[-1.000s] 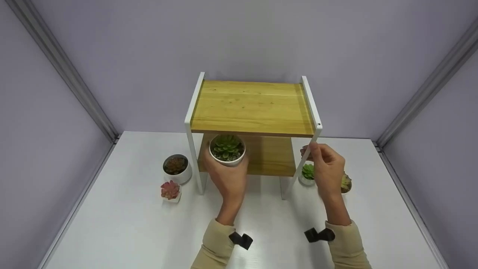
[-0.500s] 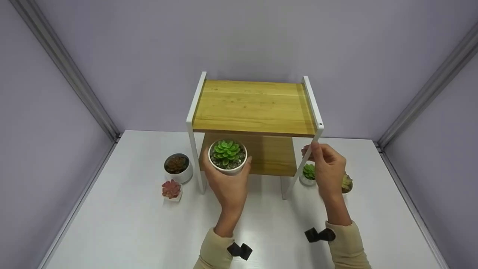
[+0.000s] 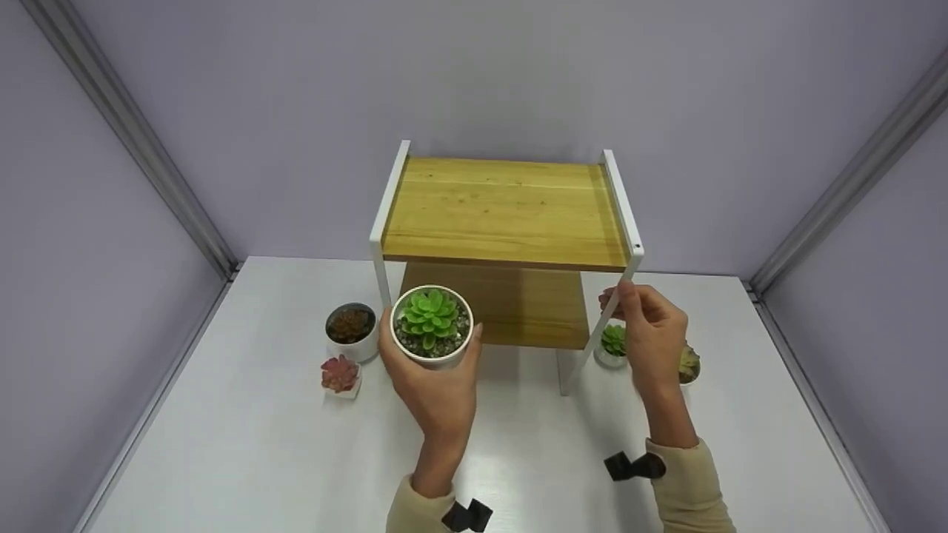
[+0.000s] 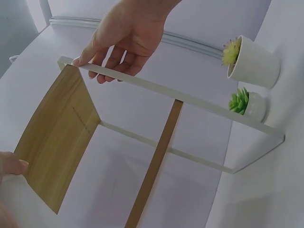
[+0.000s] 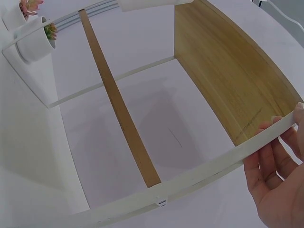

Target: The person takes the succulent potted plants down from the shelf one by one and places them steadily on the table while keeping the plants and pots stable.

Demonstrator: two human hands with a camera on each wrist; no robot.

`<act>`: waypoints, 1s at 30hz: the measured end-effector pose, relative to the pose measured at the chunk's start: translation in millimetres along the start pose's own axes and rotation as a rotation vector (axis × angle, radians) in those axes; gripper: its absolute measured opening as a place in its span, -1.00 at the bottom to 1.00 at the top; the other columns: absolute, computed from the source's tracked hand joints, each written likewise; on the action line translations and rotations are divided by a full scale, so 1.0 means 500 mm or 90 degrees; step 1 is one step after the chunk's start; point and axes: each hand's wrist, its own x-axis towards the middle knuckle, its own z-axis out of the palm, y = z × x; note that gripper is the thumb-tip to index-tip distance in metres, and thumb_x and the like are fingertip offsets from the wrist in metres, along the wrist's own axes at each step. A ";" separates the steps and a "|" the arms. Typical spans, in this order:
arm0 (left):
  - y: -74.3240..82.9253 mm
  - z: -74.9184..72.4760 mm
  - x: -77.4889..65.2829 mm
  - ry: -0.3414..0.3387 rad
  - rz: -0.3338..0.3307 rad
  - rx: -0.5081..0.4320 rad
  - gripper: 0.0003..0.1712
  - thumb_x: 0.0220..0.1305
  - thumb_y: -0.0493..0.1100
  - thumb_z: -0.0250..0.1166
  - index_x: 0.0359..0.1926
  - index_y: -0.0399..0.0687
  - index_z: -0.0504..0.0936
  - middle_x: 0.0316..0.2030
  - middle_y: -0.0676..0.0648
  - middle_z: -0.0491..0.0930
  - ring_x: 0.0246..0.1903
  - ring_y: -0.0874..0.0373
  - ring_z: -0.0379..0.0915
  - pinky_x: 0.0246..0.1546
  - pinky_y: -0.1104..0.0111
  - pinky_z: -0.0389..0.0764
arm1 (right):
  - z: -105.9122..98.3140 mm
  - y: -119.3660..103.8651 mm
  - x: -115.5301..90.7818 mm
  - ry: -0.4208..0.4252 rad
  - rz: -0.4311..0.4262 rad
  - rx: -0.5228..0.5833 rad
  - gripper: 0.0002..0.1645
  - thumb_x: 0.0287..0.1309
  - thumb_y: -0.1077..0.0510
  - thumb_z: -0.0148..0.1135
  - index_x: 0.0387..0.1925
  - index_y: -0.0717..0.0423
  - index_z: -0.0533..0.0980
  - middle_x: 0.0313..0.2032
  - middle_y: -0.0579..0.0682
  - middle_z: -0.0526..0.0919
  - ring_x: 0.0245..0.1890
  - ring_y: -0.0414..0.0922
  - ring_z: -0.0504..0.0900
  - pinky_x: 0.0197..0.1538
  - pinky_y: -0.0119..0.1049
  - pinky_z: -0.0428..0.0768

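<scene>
My left hand grips a white round pot with a green succulent and grey gravel in it. The pot is held up before the left front of a two-tier wooden shelf with white side frames. In the left wrist view, part of the white pot shows at the lower left corner. My right hand pinches the shelf's right front post below the top board. The right wrist view shows that hand with thumb and fingers on either side of the white frame.
Left of the shelf stand a white pot with a brown succulent and a small pot with a pink succulent. To its right are a small green succulent and a yellow-green one, partly behind my right hand. Walls enclose the white table.
My left hand has drawn the potted green succulent back from under the top board, towards me and slightly left. My right hand has stayed on the post.
</scene>
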 end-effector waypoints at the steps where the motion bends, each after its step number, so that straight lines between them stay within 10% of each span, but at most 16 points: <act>1: 0.000 -0.005 0.002 0.005 0.006 0.005 0.31 -0.14 -0.19 0.78 0.55 -0.29 0.17 0.48 -0.31 0.31 0.48 -0.12 0.30 0.48 -0.09 0.39 | 0.001 0.000 0.000 -0.002 0.000 -0.001 -0.62 0.55 0.10 0.18 -0.21 0.35 0.71 -0.36 -0.10 0.81 -0.29 -0.18 0.79 -0.06 -0.37 0.75; 13: -0.022 -0.070 0.046 0.048 0.051 0.050 0.30 -0.13 -0.20 0.77 0.55 -0.27 0.17 0.45 -0.29 0.35 0.44 -0.05 0.33 0.46 -0.06 0.37 | 0.002 0.000 0.002 -0.006 0.001 0.018 -0.63 0.55 0.13 0.19 -0.23 0.39 0.70 -0.36 -0.09 0.80 -0.28 -0.18 0.79 -0.05 -0.37 0.75; 30: -0.047 -0.157 0.129 -0.112 0.103 0.113 0.23 -0.14 -0.19 0.77 0.51 -0.25 0.26 0.35 -0.31 0.43 0.40 -0.19 0.42 0.36 -0.24 0.48 | -0.001 0.002 0.004 -0.008 0.005 0.012 -0.64 0.54 0.12 0.20 -0.22 0.35 0.71 -0.36 -0.07 0.80 -0.27 -0.17 0.79 -0.05 -0.38 0.75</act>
